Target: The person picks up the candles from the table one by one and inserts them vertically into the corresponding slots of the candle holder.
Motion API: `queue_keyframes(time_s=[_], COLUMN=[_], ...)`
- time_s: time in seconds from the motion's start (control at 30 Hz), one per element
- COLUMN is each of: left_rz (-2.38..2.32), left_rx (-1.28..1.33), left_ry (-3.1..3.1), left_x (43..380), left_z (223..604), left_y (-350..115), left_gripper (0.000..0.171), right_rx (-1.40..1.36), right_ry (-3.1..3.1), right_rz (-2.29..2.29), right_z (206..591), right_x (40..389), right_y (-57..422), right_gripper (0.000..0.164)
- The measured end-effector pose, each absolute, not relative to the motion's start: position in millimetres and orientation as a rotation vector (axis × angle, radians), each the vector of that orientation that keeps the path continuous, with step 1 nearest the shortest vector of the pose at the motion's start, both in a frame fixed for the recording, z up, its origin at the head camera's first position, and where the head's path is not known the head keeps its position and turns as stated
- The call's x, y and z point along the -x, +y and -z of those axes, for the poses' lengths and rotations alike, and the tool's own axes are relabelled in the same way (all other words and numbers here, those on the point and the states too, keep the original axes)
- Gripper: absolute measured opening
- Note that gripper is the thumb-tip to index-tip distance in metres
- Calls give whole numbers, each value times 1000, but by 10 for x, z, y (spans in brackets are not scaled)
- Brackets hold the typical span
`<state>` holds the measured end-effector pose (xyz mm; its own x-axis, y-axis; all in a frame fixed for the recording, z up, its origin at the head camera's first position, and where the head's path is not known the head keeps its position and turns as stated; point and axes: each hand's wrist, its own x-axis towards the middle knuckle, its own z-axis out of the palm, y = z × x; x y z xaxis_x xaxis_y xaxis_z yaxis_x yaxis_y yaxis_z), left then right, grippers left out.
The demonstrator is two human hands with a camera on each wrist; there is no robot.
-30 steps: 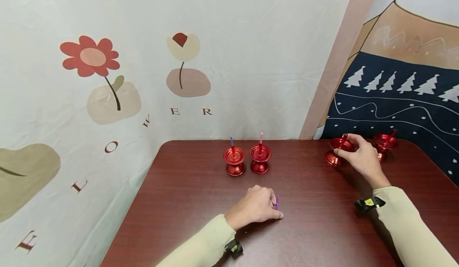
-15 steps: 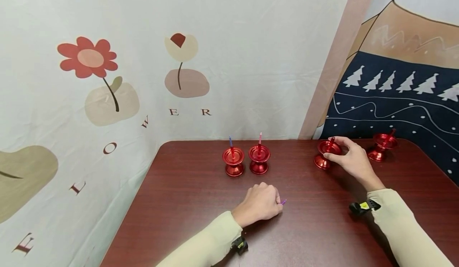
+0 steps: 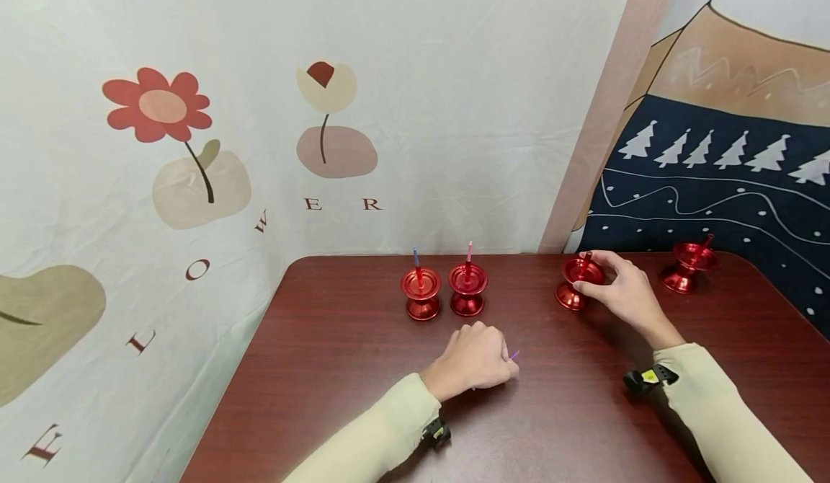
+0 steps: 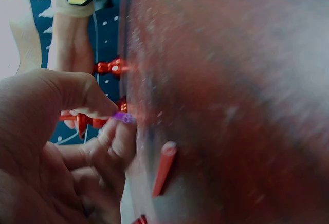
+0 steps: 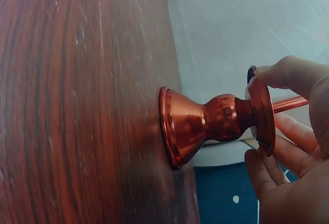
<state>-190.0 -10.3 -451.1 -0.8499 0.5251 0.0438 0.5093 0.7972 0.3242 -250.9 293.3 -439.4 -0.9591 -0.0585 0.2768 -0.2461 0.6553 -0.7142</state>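
My left hand (image 3: 475,357) pinches a slim purple candle (image 4: 123,116) between thumb and fingers, low over the table; mostly its tip shows. Just beyond those fingertips, the left wrist view has a short red stick (image 4: 164,170), which the hand hides from the head view. My right hand (image 3: 627,292) grips a shiny red candle holder (image 5: 190,124) by the rim of its dish, thumb on one side and fingers on the other. That holder stands upright, base at or very near the tabletop. A red stem (image 5: 290,104) rises from its dish.
Two red holders stand side by side at the back middle, one with a blue candle (image 3: 416,256), one with a pink candle (image 3: 470,252). Another red holder (image 3: 681,277) is at the back right. A printed cloth (image 3: 454,144) hangs behind the brown table (image 3: 324,368).
My right hand has brought the candle holder leftward and slightly nearer, away from the one at the back right. The purple candle has tilted from upright as my left hand shifted a little right.
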Motion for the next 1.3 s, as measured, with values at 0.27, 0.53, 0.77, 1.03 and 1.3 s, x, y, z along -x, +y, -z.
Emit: queue_keyframes(time_s=[0.27,0.53,0.77,1.03,1.3], left_rz=[-848,-1360,-1576,-1622,-1723], left_rx=[-939,-805,-744,-754,-761], left_ry=[2835,2647,2541,2630,2690], left_x=[2085,2275,2373,2488,2629], left_z=[4419,4383,4335,4221,4104], left_y=[-112,-91,-11,113,216], left_gripper=[9,3,12,14,13], right_rx=[-269,-293,-340,-353,-398], right_ry=[-2658,-2674,-2662,-2665,-2651], right_rz=[-1193,-1187,-1186,-1154,-1103], right_z=[4364,4368,4373,4394,4406], right_x=[2491,2469,2437,2409,2401], right_y=[2827,2731,2606,2483,2344], right_gripper=[64,65,63,61,59])
